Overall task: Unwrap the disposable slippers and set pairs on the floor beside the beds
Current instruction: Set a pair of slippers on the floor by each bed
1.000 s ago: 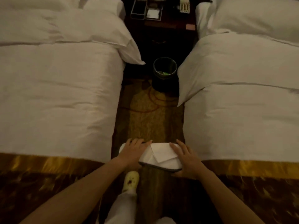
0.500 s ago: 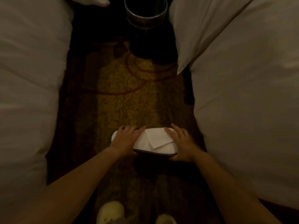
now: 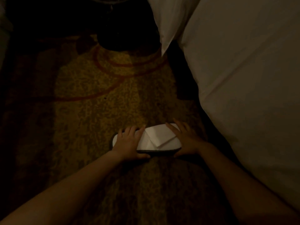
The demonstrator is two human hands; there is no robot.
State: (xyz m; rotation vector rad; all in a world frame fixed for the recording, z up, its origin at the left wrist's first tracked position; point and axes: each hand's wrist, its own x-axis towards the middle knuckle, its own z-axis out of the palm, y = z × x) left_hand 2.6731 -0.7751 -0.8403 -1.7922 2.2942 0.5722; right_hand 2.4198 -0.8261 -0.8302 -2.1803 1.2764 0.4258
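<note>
A stacked pair of white disposable slippers (image 3: 158,138) with a dark sole edge lies crosswise, low over the patterned carpet (image 3: 100,88) between the beds. My left hand (image 3: 129,142) grips its left end, fingers over the top and thumb under the near edge. My right hand (image 3: 186,140) holds the right end the same way. A folded white flap lies across the top of the slippers. Whether the pair touches the floor I cannot tell.
The white duvet of the right bed (image 3: 243,70) hangs down close to my right hand. A dark waste bin (image 3: 126,30) stands on the carpet farther ahead. The left bed is only a dim edge (image 3: 3,30) at the frame's left.
The view has dropped much closer to the floor; the beds' tops and nightstand have left the frame. Both hands keep their hold on the slippers, which are lower toward the carpet.
</note>
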